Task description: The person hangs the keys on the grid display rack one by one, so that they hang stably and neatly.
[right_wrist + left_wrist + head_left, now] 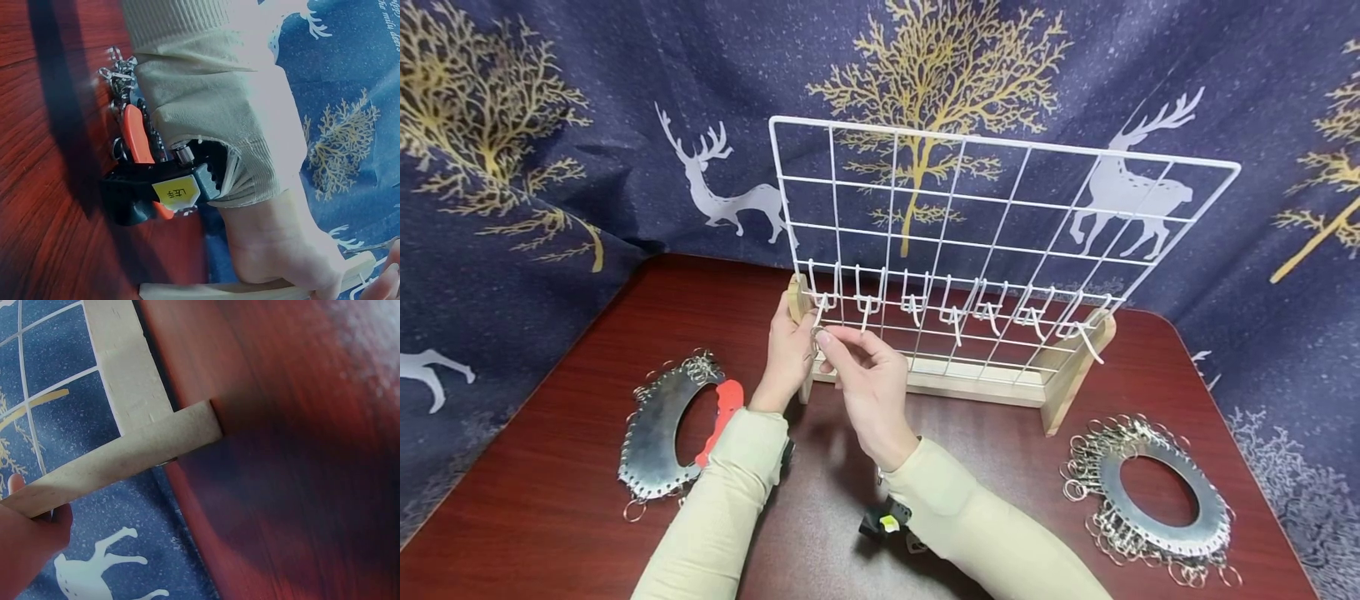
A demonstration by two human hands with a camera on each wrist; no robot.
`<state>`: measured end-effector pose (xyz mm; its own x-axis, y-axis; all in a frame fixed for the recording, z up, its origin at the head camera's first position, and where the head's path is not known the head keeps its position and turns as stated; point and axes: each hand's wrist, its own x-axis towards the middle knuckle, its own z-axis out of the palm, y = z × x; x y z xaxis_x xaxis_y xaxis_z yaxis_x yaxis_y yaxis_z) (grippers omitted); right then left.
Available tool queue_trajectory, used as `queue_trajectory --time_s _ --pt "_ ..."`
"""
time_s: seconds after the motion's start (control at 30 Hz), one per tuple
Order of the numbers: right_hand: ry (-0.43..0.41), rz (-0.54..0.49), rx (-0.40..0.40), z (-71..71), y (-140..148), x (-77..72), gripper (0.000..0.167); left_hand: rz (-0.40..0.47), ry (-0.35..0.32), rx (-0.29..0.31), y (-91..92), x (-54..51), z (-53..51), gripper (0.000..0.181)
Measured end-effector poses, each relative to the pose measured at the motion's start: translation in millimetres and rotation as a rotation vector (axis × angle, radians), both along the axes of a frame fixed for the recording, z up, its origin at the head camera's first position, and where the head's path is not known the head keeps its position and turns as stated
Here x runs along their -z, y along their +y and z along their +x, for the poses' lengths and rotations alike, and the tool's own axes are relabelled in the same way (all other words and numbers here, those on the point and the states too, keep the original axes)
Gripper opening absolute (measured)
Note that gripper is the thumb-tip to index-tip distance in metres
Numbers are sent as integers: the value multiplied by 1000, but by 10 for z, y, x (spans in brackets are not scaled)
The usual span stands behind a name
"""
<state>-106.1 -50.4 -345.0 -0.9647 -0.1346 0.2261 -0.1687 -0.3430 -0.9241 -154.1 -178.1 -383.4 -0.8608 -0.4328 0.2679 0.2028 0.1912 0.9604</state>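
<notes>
A white wire grid rack (955, 196) stands in a wooden base, with a row of white hooks (954, 316) along its lower part. My left hand (787, 354) grips the base's left wooden side post (119, 457), its fingers partly behind the wood in the left wrist view. Beside the leftmost hook, my right hand (876, 387) pinches a small metal ring (816, 337) between thumb and forefinger. The ring is mostly covered by the fingertips, and whether it touches the hook I cannot tell. The right wrist view shows only some right fingers (387, 278) at its corner.
A metal plate (651, 437) edged with small rings, with a red strip (724, 417) on it, lies left on the dark red table (550, 500). Another round ringed plate (1108, 479) lies at the right. A patterned blue cloth (700, 50) hangs behind.
</notes>
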Motion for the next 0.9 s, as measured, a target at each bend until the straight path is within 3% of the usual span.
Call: queue_trajectory --time_s 0.47,0.9 --pt "-25 10 10 -24 -19 -8 19 2 3 8 7 -6 14 25" --pt "-51 27 -9 -44 -6 10 20 -46 -21 5 2 -9 21 22"
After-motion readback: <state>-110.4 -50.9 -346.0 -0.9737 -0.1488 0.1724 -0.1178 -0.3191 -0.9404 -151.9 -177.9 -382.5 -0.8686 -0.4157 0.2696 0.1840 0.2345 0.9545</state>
